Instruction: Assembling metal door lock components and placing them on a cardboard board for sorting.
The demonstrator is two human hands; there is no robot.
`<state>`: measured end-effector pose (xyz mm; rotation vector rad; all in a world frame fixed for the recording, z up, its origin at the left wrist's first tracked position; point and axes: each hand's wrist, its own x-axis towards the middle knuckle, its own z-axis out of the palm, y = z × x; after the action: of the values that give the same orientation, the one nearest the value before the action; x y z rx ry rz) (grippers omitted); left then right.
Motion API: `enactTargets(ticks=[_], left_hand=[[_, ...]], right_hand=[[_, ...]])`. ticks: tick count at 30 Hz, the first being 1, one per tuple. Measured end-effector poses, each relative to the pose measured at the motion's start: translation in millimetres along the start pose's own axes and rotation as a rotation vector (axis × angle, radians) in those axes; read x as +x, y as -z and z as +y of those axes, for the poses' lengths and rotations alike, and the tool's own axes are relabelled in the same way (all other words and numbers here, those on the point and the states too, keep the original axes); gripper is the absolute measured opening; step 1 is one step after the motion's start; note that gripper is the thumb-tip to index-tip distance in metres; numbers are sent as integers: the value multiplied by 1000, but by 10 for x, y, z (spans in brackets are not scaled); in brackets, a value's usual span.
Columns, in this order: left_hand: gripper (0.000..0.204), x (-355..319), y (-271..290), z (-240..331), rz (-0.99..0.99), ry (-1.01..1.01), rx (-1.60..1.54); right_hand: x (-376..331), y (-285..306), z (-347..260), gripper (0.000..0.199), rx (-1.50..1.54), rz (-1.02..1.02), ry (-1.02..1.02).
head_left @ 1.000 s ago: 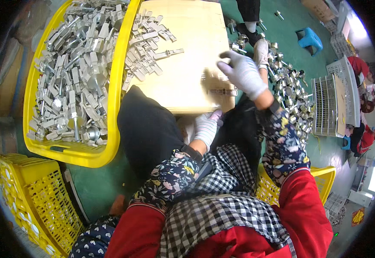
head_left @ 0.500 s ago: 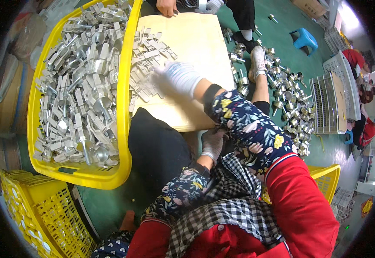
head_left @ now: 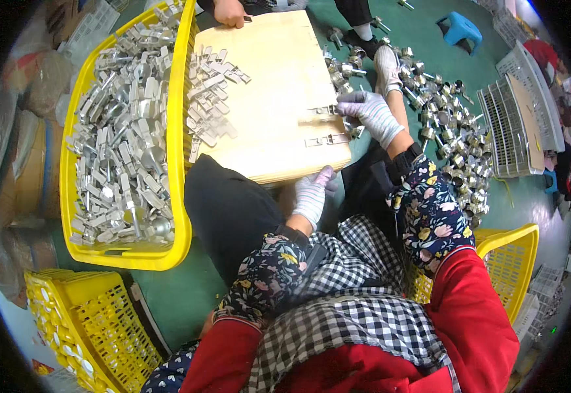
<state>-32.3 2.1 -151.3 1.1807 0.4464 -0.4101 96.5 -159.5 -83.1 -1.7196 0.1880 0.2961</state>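
My right hand [head_left: 372, 116], in a striped glove, pinches the end of a small flat metal clip [head_left: 325, 111] at the right side of the pale wooden board [head_left: 269, 98]. A second flat metal clip [head_left: 327, 140] lies nearer me, by the same edge. My left hand [head_left: 313, 198], gloved too, is just off the board's near edge with its fingers curled in toward the thumb. Whatever those fingers may hold does not show. A loose pile of similar metal clips [head_left: 210, 92] covers the board's left side.
A yellow crate [head_left: 182, 190] full of metal parts stands left of the board. Another person's hand [head_left: 230, 12] rests at the board's far edge. Round metal fittings [head_left: 442, 131] litter the green floor at right, near a blue stool [head_left: 461, 31]. Yellow baskets [head_left: 118, 327] stand lower left.
My right hand has swept from the clip pile to the board's right edge, where two clips now show. My left hand has shifted slightly up and left. The view has tilted a little.
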Motion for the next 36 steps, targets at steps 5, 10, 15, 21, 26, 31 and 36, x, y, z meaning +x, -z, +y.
enactTargets(ticks=[5, 10, 15, 21, 26, 31, 36], left_hand=[[28, 50, 51, -17, -36, 58, 44], [29, 11, -1, -3, -4, 54, 44], [30, 16, 35, -18, -11, 48, 45], [31, -6, 34, -1, 10, 42, 25], [35, -3, 33, -36, -15, 25, 17], [31, 5, -19, -35, -4, 42, 11], [24, -20, -9, 59, 20, 53, -12]], right_hand=[[16, -4, 242, 24, -151, -24, -31], [43, -70, 294, 29, -183, -44, -12], [72, -77, 264, 28, -169, -107, -30], [77, -106, 257, 28, -198, -87, -45], [75, -100, 252, 28, -251, -81, -53], [80, -61, 263, 28, -249, -79, -48], [109, -154, 51, 57, -797, 81, -55]])
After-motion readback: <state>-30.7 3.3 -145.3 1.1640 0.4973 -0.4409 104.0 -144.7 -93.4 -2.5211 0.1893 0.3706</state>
